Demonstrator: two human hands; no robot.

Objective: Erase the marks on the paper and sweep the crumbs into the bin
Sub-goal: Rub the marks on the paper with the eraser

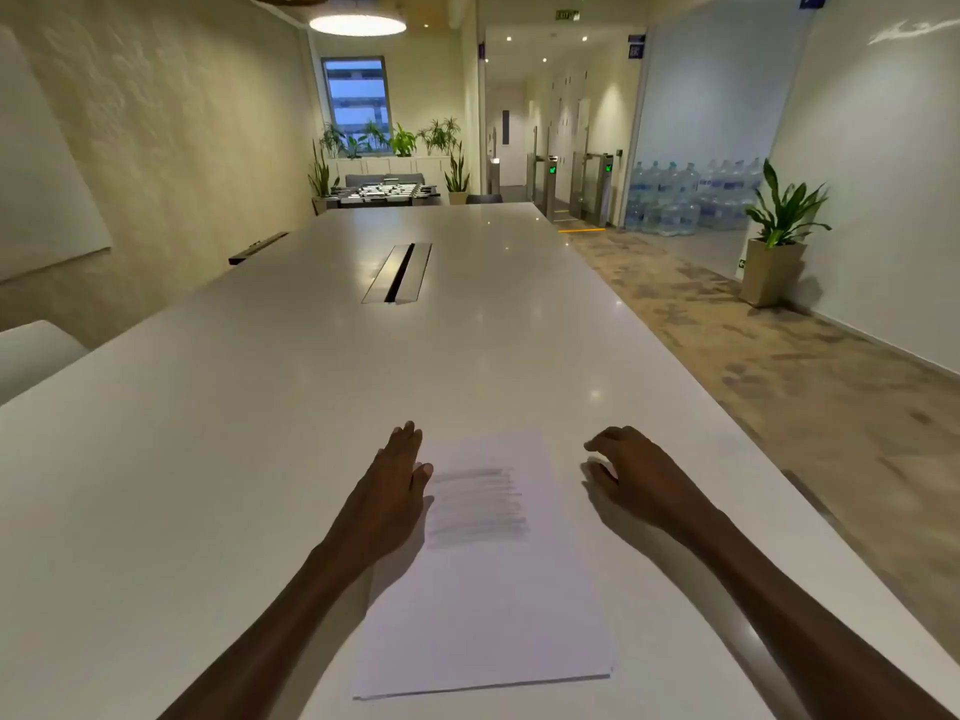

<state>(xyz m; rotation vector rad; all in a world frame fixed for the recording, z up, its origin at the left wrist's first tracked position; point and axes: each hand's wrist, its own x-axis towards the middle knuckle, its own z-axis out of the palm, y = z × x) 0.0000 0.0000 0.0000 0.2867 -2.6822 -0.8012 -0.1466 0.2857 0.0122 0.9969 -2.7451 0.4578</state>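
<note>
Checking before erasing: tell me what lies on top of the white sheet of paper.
Grey pencil marks cover the white sheet of paper's upper half. The left hand overlaps its left edge, hiding what lies beneath. No eraser visible.

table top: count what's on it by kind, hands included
paper with grey marks: 1
hands: 2, left hand and right hand
cable hatch set in the table: 1
total: 4
</note>
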